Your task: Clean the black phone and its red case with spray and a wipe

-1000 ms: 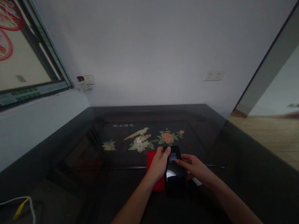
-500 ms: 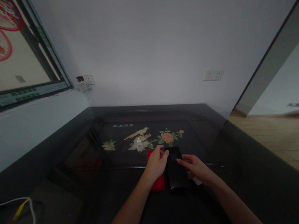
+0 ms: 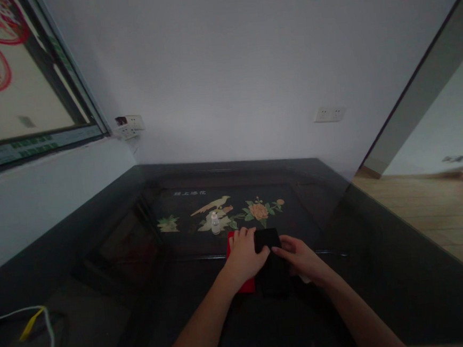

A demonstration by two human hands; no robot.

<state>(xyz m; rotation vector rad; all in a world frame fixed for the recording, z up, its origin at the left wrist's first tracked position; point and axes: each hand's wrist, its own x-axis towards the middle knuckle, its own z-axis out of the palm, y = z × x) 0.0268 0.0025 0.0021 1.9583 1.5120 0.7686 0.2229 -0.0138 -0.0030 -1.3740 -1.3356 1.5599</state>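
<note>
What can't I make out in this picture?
Head view:
Red thing: partly hidden by left hand.
White thing: partly hidden by right hand.
Black thing: lower edges lost against dark table.
Bottle: any print too small to read.
Cable: cut off by left and bottom edges.

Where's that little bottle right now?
In the head view, the little bottle stands slightly left of centre on the table, at the bird picture, beyond the left hand.

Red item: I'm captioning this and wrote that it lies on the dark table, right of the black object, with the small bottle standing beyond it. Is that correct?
The side is wrong: in the head view, the red item lies left of the black object. It does lie on the dark table, with the small bottle standing beyond it.
</note>
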